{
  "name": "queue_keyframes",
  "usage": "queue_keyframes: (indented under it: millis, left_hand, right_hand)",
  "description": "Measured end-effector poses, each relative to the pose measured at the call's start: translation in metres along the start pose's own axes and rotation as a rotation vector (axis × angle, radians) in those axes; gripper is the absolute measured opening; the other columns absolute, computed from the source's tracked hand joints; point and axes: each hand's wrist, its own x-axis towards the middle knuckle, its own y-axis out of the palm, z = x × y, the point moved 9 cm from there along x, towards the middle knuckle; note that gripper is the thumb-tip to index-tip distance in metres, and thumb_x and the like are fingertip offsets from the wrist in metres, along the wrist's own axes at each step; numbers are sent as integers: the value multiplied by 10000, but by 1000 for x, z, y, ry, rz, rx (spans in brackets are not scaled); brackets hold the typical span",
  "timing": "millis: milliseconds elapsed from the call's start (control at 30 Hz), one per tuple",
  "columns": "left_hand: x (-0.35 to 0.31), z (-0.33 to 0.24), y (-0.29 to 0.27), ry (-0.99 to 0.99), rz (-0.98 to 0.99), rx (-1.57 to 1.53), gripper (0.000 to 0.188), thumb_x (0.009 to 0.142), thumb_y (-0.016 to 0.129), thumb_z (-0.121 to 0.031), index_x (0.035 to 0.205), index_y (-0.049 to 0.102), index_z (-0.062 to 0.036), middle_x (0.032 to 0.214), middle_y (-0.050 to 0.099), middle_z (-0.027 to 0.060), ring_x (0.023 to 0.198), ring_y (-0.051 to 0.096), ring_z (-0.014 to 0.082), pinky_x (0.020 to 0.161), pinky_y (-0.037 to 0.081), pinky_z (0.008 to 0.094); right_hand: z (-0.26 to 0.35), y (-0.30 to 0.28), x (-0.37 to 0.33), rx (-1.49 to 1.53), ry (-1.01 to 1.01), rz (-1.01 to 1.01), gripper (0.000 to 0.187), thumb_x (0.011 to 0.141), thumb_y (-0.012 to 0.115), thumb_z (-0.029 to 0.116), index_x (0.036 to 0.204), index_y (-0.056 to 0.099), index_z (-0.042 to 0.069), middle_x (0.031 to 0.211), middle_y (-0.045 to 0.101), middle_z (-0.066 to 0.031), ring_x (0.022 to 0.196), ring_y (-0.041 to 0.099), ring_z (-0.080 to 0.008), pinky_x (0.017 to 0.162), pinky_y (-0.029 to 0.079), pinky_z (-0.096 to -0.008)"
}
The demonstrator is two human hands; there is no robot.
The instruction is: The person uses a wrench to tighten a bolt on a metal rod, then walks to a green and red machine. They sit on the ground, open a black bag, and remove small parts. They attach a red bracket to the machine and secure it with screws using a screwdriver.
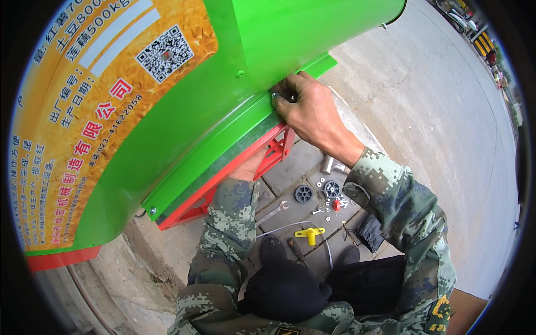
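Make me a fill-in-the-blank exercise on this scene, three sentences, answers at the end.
1. The right hand presses its fingers on a bolt at the flange of the ____ machine housing.
2. The left hand reaches up under the housing, beside the ____ metal frame.
3. On the ground, by the open-end wrench, lies a T-shaped tool coloured ____.

Missing words: green; red; yellow
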Motion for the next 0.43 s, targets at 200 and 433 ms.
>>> queue_keyframes:
  millis: [200, 433]
  left_hand:
    - [-3, 23, 10, -168, 63, -367, 294, 988, 576, -261, 1176, 631, -41, 1147, 675, 129, 1097, 629, 272, 953, 546, 442]
    - [-6, 15, 6, -115, 38, -251, 336, 1001, 566, -301, 1223, 611, -53, 1184, 674, 128, 1140, 628, 275, 977, 548, 453]
  right_hand:
    - [-21, 2, -1, 174, 188, 37, 229, 818, 702, 84, 1002, 702, -51, 929, 716, -223, 819, 713, -309, 756, 560, -403]
    - [-31, 8, -6, 267, 241, 46, 245, 831, 740, 114, 1010, 704, -49, 913, 732, -187, 799, 703, -244, 745, 556, -369]
